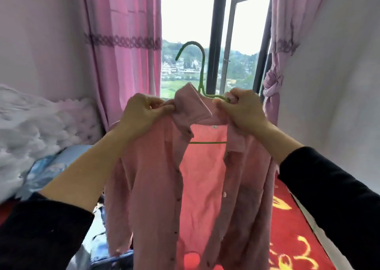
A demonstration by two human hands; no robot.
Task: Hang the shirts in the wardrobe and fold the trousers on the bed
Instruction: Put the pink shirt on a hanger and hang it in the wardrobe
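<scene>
Left hand (144, 111) fingers pinch the left shoulder of the pink shirt (156, 187); right hand (240, 109) fingers clamp its right shoulder against the green hanger (202, 78). The shirt hangs open at centre, near the viewer, above the bed (292, 239). Judgement: hanger nearly seated; transfer to wardrobe outstanding. No wardrobe or trousers in view.

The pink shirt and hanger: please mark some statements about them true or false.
1. Both hands, left hand and right hand, hold the pink shirt near its collar. True.
2. The hanger is blue. False: it is green.
3. The shirt is fully buttoned. False: its front hangs open.
4. The hanger's hook rises above the collar, in front of the window. True.
5. The shirt lies flat on the bed. False: it is held up.
</scene>
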